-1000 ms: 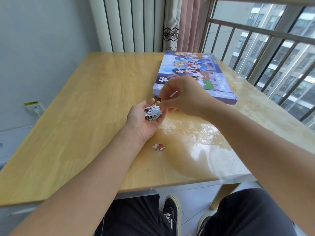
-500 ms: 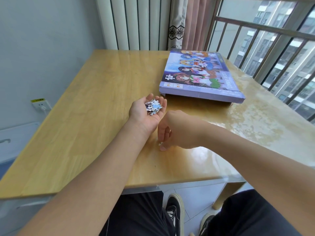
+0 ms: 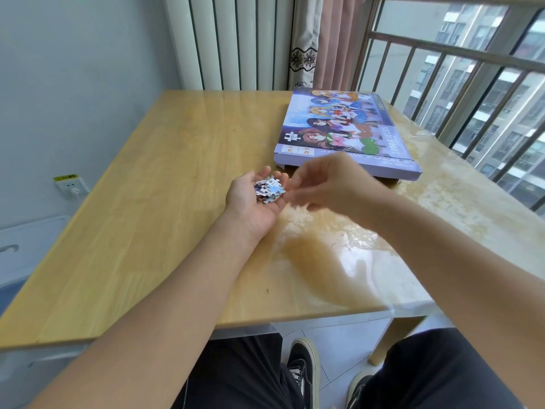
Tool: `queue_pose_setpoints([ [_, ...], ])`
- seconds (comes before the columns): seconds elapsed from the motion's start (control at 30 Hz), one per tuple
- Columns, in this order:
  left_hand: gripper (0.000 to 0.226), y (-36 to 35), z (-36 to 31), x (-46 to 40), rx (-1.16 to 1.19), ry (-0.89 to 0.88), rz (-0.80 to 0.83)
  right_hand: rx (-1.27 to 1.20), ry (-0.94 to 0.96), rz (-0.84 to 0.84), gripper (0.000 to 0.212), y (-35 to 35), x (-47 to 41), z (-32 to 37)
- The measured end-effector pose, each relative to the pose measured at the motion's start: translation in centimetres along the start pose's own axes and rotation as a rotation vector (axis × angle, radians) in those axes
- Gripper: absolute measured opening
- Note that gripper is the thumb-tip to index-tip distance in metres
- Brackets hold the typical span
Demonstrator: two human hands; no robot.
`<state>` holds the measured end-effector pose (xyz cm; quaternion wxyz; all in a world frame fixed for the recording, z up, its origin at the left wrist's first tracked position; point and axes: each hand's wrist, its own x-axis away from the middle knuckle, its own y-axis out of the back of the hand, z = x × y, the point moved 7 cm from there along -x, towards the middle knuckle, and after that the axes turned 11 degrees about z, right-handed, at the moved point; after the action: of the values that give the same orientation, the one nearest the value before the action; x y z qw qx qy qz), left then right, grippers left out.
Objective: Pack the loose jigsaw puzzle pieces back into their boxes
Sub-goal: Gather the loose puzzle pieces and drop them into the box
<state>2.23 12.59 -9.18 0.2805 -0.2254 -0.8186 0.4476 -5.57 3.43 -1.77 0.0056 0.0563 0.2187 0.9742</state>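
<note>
Palm-up, left hand (image 3: 250,202) cupping puzzle pieces (image 3: 269,190), right hand (image 3: 330,184) fingers blurred beside them, grip unclear

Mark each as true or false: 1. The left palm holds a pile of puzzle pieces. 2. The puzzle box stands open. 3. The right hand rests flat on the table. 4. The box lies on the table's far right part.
1. True: the left hand cups the puzzle pieces.
2. False: the puzzle box lies closed, lid on.
3. False: the right hand hovers beside the pile, blurred.
4. True: on the table, near the window.
</note>
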Motion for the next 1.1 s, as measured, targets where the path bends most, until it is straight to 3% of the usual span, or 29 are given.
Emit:
queue_pose_setpoints([
  [0.07,0.032,-0.4,0.7,0.2,-0.056,0.031,0.027,-0.157,-0.005,-0.099,0.018,1.5,-1.0,0.4],
  [0.1,0.032,-0.4,1.1,0.2,-0.056,0.048,0.036,-0.086,0.003,-0.129,0.018,1.8,-1.7,0.7],
  [0.23,0.028,-0.6,1.5,0.3,0.041,0.07,0.058,0.621,0.111,-0.272,0.035,4.2,-1.6,2.8],
  [0.33,0.02,-1.0,1.5,0.3,0.041,0.083,0.036,1.16,-0.063,-0.223,0.065,6.6,-0.4,-0.2],
  [0.4,0.018,-1.7,1.8,0.4,0.027,0.098,0.022,1.325,-0.163,-0.245,0.056,7.8,0.0,-2.7],
  [0.47,0.019,-2.9,2.3,0.5,-0.002,0.118,0.018,1.263,-0.14,-0.357,0.03,9.5,0.2,-2.9],
  [0.53,0.022,-3.9,2.8,0.3,-0.031,0.134,-0.013,1.213,-0.122,-0.451,0.018,11.1,0.2,-1.9],
  [0.73,0.025,-8.7,3.0,-0.2,-0.044,0.135,-0.046,1.06,0.001,-0.499,0.027,13.5,0.1,2.9],
  [0.93,0.039,-12.5,2.0,-2.1,-0.019,0.023,-0.071,1.024,0.072,-0.54,0.021,14.6,1.2,6.2],
  [1.1,0.048,-13.9,1.4,-4.4,0.15,-0.069,-0.016,1.017,0.082,-0.51,0.021,14.3,1.8,7.0],
])
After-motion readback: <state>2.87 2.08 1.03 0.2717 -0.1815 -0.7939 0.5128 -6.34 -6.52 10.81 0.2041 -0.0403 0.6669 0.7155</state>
